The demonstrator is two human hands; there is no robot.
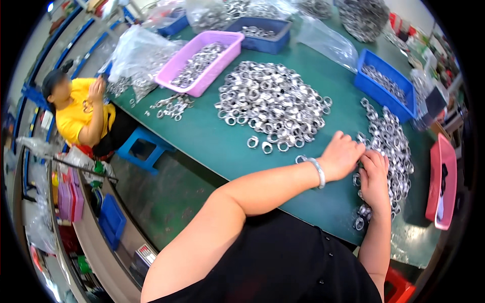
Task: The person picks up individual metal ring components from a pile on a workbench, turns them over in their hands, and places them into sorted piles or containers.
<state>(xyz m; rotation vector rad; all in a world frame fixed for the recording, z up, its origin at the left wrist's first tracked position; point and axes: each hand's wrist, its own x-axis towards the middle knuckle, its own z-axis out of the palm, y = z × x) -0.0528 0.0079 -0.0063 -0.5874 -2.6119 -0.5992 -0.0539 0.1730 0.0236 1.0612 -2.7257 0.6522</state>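
Observation:
A large pile of silver metal rings [273,101] lies in the middle of the green table [202,139]. On the right is a second, longer heap of similar rings [394,146]. My left hand [342,157], with a pale bangle [320,174] on its wrist, is closed, its fingertips meeting those of my right hand. My right hand [375,179] is also closed, at the left edge of the right-hand heap. Whatever is pinched between the fingers is hidden. A few loose rings [267,147] lie at the near edge of the middle pile.
Rings fill a purple basket [164,78], a dark blue bin [273,46] and a blue bin [410,103]. Clear plastic bags [328,43] lie at the back. A pink tray [434,197] stands far right. A person in yellow [73,121] sits left, near a blue stool [146,151].

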